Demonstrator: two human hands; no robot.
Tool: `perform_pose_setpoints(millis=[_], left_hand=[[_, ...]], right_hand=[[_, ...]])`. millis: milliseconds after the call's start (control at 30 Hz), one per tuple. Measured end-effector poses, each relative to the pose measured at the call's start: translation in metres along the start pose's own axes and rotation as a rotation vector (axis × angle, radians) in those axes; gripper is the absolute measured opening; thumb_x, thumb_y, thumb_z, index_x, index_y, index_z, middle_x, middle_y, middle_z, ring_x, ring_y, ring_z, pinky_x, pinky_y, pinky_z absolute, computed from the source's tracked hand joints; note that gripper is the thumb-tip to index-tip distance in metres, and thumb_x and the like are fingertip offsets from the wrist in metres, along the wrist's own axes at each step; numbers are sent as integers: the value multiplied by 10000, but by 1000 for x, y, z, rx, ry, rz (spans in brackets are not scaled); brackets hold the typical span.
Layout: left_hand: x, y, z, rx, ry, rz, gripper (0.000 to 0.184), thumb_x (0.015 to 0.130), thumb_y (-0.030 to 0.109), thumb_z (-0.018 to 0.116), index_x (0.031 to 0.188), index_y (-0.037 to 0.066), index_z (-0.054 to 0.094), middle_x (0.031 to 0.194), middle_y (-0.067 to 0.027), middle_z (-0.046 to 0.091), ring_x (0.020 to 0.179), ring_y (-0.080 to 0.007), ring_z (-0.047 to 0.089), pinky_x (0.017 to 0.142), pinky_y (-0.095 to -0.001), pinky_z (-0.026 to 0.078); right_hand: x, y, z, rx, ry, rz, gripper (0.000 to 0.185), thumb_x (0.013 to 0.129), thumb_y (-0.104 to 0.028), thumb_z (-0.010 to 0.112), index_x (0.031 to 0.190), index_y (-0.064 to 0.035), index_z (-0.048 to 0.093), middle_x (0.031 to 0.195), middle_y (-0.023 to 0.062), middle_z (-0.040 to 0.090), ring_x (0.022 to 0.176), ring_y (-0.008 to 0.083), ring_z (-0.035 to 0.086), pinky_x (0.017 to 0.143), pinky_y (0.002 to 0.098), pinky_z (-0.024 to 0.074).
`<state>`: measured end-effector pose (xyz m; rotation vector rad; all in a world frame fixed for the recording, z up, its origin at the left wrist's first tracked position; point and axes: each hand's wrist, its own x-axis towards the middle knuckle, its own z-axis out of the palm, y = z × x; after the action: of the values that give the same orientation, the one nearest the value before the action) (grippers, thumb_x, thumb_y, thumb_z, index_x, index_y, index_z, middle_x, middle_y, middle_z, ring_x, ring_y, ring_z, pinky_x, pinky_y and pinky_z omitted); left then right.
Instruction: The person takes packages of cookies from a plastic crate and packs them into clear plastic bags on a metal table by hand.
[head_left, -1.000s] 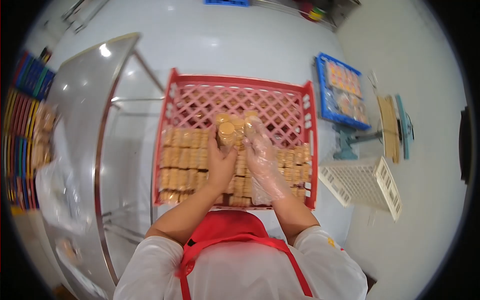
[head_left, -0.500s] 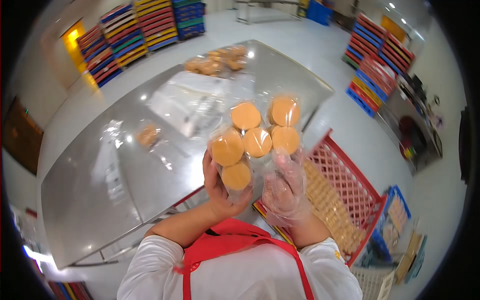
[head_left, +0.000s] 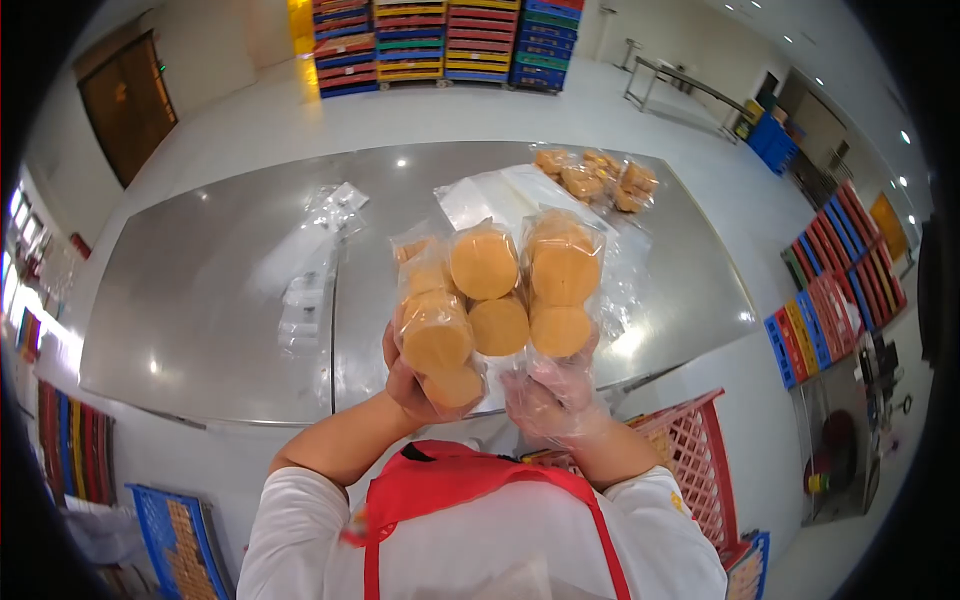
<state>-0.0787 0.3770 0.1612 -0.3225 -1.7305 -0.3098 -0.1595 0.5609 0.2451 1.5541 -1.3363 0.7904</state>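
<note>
My left hand is closed around the lower left side of a clear bag of round orange-tan cakes. My right hand, in a clear plastic glove, grips the bottom of a similar bag on the right. A middle bag of the same cakes stands between these two, apparently pressed by them. All three are held upright over the near part of the steel table. My fingertips behind the bags are hidden.
Flat clear bags and several filled bags lie at the table's back right. Plastic packaging lies left of centre. A red crate stands at my right, a blue crate lower left. Stacked coloured crates stand behind.
My view has turned left, from the red crate toward the table. Both hands still hold the bags, which are now over the table and tilted so more of their cakes show.
</note>
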Motion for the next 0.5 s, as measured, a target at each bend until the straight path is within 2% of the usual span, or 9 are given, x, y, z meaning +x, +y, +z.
perform_pose_setpoints(millis=[133,267,367,500], left_hand=[[39,-9,16,127,134,6,825,792,60,695,1427,-32,178,1299,-277,433,1145,-510,518,944,-593,460],[61,-17,15,177,123,-33,850,782,23,703,1440,-32,167,1308,-310,427,1150,-508,510,966,-593,430],[58,-23,7,226,98,-93,871,783,21,712,1451,-29,156,1324,-328,420,1172,-510,492,995,-590,404],[50,-33,-10,168,116,-234,870,783,7,712,1463,-34,171,1352,-313,412,1217,-500,466,1030,-582,375]], right_hand=[[10,33,30,136,104,-17,156,782,-3,709,842,-84,590,1366,89,446,1366,314,420,1136,698,231],[14,54,52,200,91,13,177,778,41,685,859,-77,582,1390,89,435,1323,442,447,1133,690,240],[21,63,71,315,93,-24,162,784,47,670,865,-61,582,1413,92,414,1303,467,460,1122,688,252],[39,58,89,373,83,-22,147,789,50,664,874,-35,580,1332,109,495,1256,470,502,1099,684,291]])
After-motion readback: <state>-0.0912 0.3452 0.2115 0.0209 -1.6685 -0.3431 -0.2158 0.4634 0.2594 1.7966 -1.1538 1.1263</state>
